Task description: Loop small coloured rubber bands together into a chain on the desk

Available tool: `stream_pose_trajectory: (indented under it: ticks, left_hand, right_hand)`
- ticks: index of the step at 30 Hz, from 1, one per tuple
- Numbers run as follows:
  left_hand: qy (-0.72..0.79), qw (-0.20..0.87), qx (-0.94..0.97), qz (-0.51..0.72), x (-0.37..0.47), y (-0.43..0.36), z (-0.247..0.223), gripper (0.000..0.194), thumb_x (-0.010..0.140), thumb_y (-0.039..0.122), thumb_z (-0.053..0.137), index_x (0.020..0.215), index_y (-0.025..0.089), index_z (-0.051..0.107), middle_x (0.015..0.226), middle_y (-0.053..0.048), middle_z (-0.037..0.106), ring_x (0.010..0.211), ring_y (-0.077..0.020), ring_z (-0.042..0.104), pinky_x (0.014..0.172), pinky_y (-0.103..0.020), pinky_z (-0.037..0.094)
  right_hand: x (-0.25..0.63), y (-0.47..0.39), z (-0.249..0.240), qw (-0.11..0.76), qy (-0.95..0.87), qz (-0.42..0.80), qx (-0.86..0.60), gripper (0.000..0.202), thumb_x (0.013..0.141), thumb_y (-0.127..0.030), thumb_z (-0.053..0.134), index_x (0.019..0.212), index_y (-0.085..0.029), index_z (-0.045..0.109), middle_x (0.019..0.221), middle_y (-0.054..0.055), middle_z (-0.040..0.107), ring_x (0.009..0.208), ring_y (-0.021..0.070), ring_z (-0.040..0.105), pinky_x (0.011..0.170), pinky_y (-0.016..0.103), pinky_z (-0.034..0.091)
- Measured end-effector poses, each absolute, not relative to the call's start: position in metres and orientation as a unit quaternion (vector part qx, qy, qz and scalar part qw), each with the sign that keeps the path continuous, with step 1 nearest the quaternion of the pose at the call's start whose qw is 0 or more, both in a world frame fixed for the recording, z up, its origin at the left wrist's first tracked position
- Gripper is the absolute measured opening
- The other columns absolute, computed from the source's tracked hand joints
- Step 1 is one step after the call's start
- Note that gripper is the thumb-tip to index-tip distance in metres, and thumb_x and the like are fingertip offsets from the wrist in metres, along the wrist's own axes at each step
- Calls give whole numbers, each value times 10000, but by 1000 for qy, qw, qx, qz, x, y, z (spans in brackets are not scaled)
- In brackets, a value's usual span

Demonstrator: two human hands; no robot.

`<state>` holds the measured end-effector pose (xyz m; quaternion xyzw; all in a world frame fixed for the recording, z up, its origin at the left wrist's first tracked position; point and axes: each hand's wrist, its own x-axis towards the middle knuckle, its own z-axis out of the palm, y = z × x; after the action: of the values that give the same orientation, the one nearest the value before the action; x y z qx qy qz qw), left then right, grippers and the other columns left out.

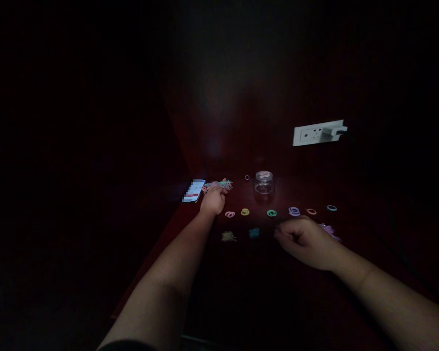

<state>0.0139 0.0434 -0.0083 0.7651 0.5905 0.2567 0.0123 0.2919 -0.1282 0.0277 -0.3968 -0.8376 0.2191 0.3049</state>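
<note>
Left hand [213, 201] touches a tangled, multicoloured heap of thin rings [220, 185]; right hand [306, 240], curled, nears round green loops [271, 210]; both grips unclear.

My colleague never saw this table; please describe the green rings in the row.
On the dark table, find the clear jar. Nearer the viewer lie the green rings, between yellow rings and purple rings; their colour distinguishes them from both.

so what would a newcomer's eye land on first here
Probably the lit phone at the far left of the dark tabletop, and the white wall socket at upper right. Next, the left hand at a multicoloured heap of bands beside the phone, and the clear jar near the back.
</note>
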Motion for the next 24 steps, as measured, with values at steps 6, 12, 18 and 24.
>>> stream_pose_trajectory:
  ticks: [6, 12, 18, 24]
  left_hand:
    - [541, -29, 809, 226, 23, 55, -1, 358, 871, 106, 453, 1086, 190, 726, 1215, -57, 700, 1189, -224, 580, 1123, -356, 401]
    - [542, -48, 814, 201, 25, 67, -3, 357, 878, 127, 458, 1094, 200, 734, 1204, -58, 714, 1159, -237, 602, 1090, -372, 431]
    - [554, -64, 810, 184, 25, 67, -3, 372, 888, 157, 461, 1137, 205, 733, 1217, -70, 710, 1178, -247, 586, 1098, -368, 419]
    - [561, -81, 805, 176, 27, 63, -2, 347, 868, 151, 486, 1100, 193, 740, 1192, -89, 714, 1182, -258, 578, 1113, -379, 396]
  right_hand:
    - [279, -134, 28, 263, -860, 205, -386, 353, 881, -254, 494, 567, -211, 339, 514, -50, 395, 475, 90, 348, 478, 251, 262]
    - [281, -131, 24, 269, -850, 218, -396, 345, 895, -265, 486, 580, -212, 357, 528, -45, 425, 489, 94, 363, 479, 249, 272]
    - [281, -129, 21, 263, -851, 214, -401, 339, 901, -268, 497, 590, -208, 378, 536, -42, 452, 492, 92, 379, 478, 245, 280]
    - [283, -128, 26, 286, -843, 211, -404, 331, 892, -273, 499, 588, -209, 385, 541, -40, 451, 503, 97, 385, 492, 245, 297]
